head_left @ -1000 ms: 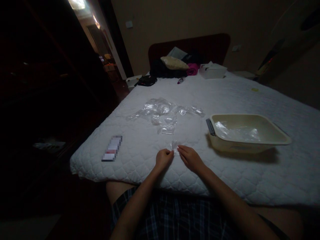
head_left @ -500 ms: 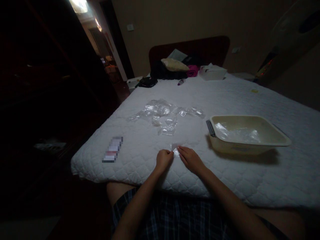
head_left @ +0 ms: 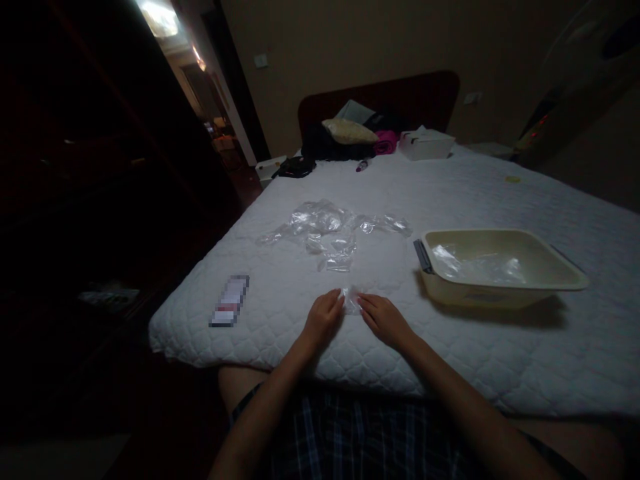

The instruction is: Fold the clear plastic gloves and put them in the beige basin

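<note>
A small clear plastic bag [head_left: 351,301] lies low over the white quilted bed cover, stretched between my two hands. My left hand [head_left: 324,316] pinches its left side, fingers closed. On the other side, my right hand [head_left: 384,318] grips the bag between thumb and fingertips. Just beyond, several crumpled clear plastic bags [head_left: 323,220] are spread in a loose pile on the bed. To the right stands a cream plastic basin [head_left: 505,293] with grey handles, and more clear plastic bags [head_left: 480,265] lie inside it.
A phone [head_left: 229,301] with a blurred-out screen rests at the left of the bed [head_left: 280,340]. Toward the headboard are a pillow [head_left: 350,131], dark cloth, a pink roll [head_left: 385,142], a white box [head_left: 427,145] and a black bag [head_left: 297,167].
My left hand has shifted slightly left and its fingers now reach further up the small bag. My right hand stays nearly in place. The view has moved a little.
</note>
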`<control>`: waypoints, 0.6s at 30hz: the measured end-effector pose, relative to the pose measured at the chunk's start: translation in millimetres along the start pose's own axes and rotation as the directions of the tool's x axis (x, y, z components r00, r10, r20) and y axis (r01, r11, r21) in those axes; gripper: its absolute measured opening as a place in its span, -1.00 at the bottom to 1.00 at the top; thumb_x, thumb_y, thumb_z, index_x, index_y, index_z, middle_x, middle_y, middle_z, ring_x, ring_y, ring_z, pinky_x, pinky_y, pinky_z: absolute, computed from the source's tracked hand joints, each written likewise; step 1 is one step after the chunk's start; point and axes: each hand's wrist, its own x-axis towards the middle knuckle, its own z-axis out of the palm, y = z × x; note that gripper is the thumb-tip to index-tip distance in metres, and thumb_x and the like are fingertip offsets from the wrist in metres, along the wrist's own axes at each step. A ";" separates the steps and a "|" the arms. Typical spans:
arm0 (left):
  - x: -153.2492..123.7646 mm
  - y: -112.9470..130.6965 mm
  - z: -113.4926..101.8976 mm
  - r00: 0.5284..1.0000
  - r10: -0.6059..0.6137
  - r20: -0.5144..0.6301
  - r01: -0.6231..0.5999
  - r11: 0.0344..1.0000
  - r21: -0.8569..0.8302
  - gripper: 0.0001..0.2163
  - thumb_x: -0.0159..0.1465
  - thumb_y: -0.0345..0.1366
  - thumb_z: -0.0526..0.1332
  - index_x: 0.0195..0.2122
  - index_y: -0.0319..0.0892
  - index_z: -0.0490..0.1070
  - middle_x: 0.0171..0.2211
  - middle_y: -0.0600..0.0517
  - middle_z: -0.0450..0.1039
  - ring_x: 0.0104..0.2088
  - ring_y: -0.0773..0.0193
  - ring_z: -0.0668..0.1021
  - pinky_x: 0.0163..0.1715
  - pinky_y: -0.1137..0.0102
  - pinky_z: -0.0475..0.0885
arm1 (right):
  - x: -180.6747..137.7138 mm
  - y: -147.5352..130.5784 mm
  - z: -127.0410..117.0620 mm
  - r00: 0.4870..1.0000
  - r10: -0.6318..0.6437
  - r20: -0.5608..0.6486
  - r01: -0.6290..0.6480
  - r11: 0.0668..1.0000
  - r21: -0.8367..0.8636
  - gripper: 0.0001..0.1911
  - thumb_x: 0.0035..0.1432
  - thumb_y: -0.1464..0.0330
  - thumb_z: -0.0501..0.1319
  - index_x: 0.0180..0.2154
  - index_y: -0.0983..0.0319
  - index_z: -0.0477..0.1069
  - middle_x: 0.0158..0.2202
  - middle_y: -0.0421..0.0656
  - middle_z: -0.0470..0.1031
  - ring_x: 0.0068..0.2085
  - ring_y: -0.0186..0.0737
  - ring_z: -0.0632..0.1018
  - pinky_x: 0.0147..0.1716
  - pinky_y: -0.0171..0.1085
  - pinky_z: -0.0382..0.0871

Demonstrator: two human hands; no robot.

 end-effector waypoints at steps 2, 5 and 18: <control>0.2 -6.7 3.1 0.974 0.206 0.097 -0.205 0.979 -0.013 -0.69 0.21 -0.46 0.03 -0.01 -0.21 0.28 0.03 -0.18 0.29 0.09 0.13 0.29 -0.01 0.17 0.27 | -0.2 0.4 0.1 1.000 0.002 -0.001 -0.002 1.000 0.005 -0.64 0.19 0.35 -0.02 0.00 0.25 0.29 0.00 -0.02 0.36 0.00 -0.15 0.37 -0.02 -0.11 0.23; 4.0 -12.1 7.7 0.966 0.213 0.149 -0.208 0.977 -0.048 -0.68 0.22 -0.45 0.02 0.02 -0.23 0.25 0.01 -0.19 0.32 0.08 0.16 0.32 -0.02 0.18 0.30 | -1.1 1.2 0.1 1.000 0.005 -0.001 -0.005 1.000 0.012 -0.64 0.18 0.35 -0.02 0.01 0.26 0.28 0.00 -0.02 0.36 0.00 -0.14 0.37 -0.02 -0.12 0.24; 1.2 -12.8 20.0 1.000 0.028 0.005 -0.028 0.996 -0.079 -0.80 0.19 -0.38 0.12 -0.17 -0.20 0.42 -0.18 -0.12 0.46 -0.12 0.19 0.48 -0.14 0.23 0.41 | -2.7 0.3 -0.8 0.998 0.059 -0.035 -0.056 0.994 0.090 -0.62 0.19 0.32 -0.02 0.03 0.25 0.26 0.01 -0.02 0.36 0.02 -0.15 0.37 0.00 -0.11 0.24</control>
